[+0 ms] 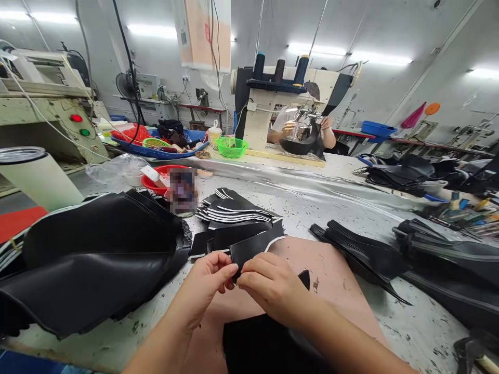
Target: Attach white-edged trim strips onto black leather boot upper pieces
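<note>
Over a pinkish-brown sheet (335, 275), my left hand (212, 275) and my right hand (275, 285) meet, fingertips close together. Both are closed in a pinch at the near end of a black leather piece (251, 244) with a white edge. My fingers hide the exact spot they grip. A dark tip (304, 279) shows past my right hand; whether it belongs to the same piece I cannot tell. Just beyond lies a fanned stack of white-edged black pieces (237, 210). Nearest me, a larger black piece (253, 343) lies partly under my right forearm.
Large black leather panels (105, 259) are heaped at left, with more black pieces (362, 252) at right. A red basket (154, 179) and green basket (232, 147) stand farther back. Across the table, a person's hands (326, 123) work at a sewing machine (257, 114).
</note>
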The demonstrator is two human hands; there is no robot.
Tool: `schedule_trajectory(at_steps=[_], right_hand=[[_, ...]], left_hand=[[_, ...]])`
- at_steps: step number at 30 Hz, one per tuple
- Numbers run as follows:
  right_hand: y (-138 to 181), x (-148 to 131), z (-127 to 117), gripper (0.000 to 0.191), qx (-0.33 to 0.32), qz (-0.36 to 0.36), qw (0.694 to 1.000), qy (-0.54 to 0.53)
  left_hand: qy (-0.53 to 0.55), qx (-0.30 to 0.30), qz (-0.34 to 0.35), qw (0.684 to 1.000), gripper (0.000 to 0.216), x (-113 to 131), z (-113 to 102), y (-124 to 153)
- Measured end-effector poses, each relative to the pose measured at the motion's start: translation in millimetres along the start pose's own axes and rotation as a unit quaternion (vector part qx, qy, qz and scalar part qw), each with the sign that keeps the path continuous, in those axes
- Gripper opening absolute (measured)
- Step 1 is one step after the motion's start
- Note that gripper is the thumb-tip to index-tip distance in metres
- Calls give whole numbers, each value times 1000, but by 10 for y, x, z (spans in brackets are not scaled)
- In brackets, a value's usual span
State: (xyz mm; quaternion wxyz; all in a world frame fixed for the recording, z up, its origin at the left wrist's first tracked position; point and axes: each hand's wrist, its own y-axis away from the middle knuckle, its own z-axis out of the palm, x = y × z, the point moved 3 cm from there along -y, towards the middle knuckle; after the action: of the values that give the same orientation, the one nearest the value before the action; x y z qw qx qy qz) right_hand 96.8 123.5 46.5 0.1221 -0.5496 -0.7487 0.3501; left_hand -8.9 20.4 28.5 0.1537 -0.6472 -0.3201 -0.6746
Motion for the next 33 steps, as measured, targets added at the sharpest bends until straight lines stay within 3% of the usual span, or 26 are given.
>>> schedule_trajectory(at_steps=[8,15,22,24,28,30,33], right_hand=[[13,-95,-45,20,22,-18,999,-29],[-27,-126,-51,24,-43,73,994,-76],[23,-121,-87,20,-12,46,992,-119],[54,-83,-107,13,-16,87,975,-203],[217,107,-211,13,38,235,900,-365],[324,241,-330,16,73,273,911,-302],[434,392,-568,19,40,216,976,2]], left_hand=[[73,-26,-20,997,29,-14,73,72],[76,-61,-20,995,26,0,82,102],[83,-94,-44,991,41,-18,106,100],[59,-93,-42,993,39,-38,89,91],[-42,-71,-46,996,26,-184,-13,42],[-108,-51,-52,992,19,-291,-79,13],[-195,-21,-48,979,16,-406,-149,-7]])
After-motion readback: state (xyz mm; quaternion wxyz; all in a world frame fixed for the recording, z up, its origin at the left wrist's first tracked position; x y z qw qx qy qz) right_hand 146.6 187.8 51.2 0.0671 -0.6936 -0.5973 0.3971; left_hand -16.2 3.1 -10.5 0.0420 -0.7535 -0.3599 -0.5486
